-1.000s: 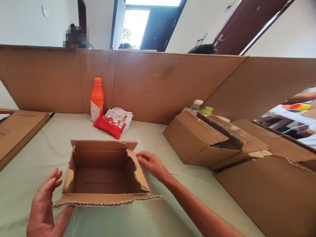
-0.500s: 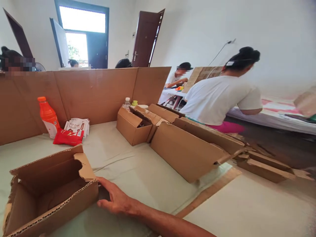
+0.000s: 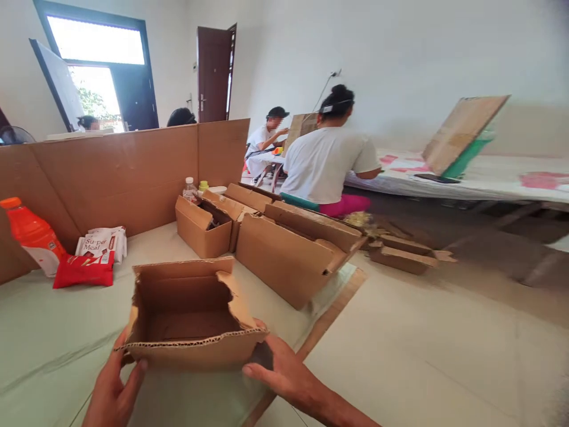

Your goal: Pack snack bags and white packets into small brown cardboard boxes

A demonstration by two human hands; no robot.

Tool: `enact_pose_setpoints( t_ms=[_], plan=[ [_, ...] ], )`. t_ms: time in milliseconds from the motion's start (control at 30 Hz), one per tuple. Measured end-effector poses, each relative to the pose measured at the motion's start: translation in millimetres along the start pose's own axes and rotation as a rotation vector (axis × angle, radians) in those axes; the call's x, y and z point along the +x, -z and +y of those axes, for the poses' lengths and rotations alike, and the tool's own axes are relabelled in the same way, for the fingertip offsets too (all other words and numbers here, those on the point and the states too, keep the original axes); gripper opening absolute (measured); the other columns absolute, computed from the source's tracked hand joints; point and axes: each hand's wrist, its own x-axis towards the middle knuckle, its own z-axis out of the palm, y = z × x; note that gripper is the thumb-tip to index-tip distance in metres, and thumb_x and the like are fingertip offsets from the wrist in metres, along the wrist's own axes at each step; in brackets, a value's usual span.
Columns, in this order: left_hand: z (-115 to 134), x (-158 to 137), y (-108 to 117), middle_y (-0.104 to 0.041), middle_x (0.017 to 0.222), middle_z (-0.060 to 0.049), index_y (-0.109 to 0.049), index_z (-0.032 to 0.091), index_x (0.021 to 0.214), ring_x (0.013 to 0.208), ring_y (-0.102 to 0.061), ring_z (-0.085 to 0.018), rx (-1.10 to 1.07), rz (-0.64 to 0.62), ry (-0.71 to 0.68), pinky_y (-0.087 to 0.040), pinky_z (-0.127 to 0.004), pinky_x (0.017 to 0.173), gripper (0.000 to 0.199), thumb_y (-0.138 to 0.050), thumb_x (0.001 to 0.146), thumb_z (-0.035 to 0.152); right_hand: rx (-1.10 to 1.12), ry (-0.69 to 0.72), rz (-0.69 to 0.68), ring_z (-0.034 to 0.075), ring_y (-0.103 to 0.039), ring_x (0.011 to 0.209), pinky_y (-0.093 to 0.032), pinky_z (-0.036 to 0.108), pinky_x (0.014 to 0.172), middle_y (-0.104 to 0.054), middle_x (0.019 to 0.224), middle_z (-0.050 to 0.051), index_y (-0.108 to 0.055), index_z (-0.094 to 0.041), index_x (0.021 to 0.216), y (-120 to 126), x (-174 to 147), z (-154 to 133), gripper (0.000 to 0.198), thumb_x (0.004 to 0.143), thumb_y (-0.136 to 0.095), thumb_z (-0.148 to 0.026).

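Note:
An open-topped cardboard box [image 3: 191, 356] with ragged cut edges is in front of me, low in the head view. Its inside shows bare brown cardboard. My left hand [image 3: 116, 382] grips the near left corner, thumb against the front panel and fingers round the side. At the right end my right hand [image 3: 282, 369] holds the box, its thumb in front and its fingertips partly hidden behind the torn flap. Beyond the box, to the left, lie a red packet [image 3: 84, 270] and white "Super Meal" packets [image 3: 104, 242].
An orange bottle [image 3: 35, 237] leans at the left. Several cardboard boxes [image 3: 284, 255] line the table's right side, near a clear bottle [image 3: 189, 188]. A cardboard screen [image 3: 120, 178] closes the back. A person in white [image 3: 326, 166] sits beyond; another box [image 3: 402, 255] lies on the floor.
My view has swung right. The cardboard box has shifted rightward across the table and turned squarer to me, with my right hand still at its right end. My left hand has come into view on it.

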Motion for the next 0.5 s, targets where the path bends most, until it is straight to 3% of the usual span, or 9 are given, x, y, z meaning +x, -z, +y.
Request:
enact_pose_setpoints(
  t_ms=[67,100,267,400,500],
  plan=[
    [15,39,-26,-0.073,0.083,-0.003,-0.071,0.024,0.092,0.063,-0.065,-0.018,0.045,-0.093,-0.054,-0.052,-0.028,0.052,0.031,-0.065,0.08,0.051,-0.083,-0.037,0.11,0.037,-0.054,0.134,-0.044,0.051,0.112,-0.055,0.147,0.022,-0.048,-0.015,0.148,17,-20,10,0.084,0.08,-0.067,-0.062],
    [20,58,-41,-0.07,0.079,-0.002,-0.071,0.023,0.086,0.058,-0.06,-0.016,0.047,-0.12,-0.071,-0.049,-0.027,0.05,0.027,-0.066,0.077,0.049,-0.122,-0.049,0.161,0.037,-0.056,0.132,-0.045,0.051,0.111,-0.056,0.146,0.022,-0.049,-0.016,0.147,24,-29,15,0.081,0.081,-0.066,-0.061],
    [33,125,-125,-0.066,0.089,-0.002,-0.069,0.021,0.109,0.063,-0.058,-0.016,-0.03,-0.158,-0.076,-0.051,-0.032,0.062,0.042,-0.067,0.073,0.044,-0.229,-0.04,0.321,0.034,-0.067,0.116,-0.055,0.05,0.099,-0.064,0.138,0.02,-0.054,-0.021,0.145,42,-53,42,0.065,0.089,-0.06,-0.051],
    [38,134,-182,-0.07,0.096,-0.008,-0.063,0.017,0.122,0.07,-0.066,-0.018,-0.133,-0.25,-0.056,-0.055,-0.034,0.066,0.05,-0.063,0.08,0.044,-0.26,0.008,0.314,0.033,-0.066,0.121,-0.056,0.047,0.1,-0.063,0.14,0.018,-0.064,-0.024,0.135,43,-55,56,0.048,0.093,-0.057,-0.045],
    [37,119,-204,-0.072,0.106,-0.013,-0.06,0.016,0.125,0.083,-0.071,-0.022,-0.184,-0.295,-0.064,-0.059,-0.038,0.074,0.048,-0.061,0.084,0.04,-0.266,0.025,0.316,0.032,-0.065,0.122,-0.056,0.045,0.101,-0.069,0.129,0.015,-0.074,-0.027,0.118,43,-53,59,0.035,0.094,-0.056,-0.044]
  ],
)
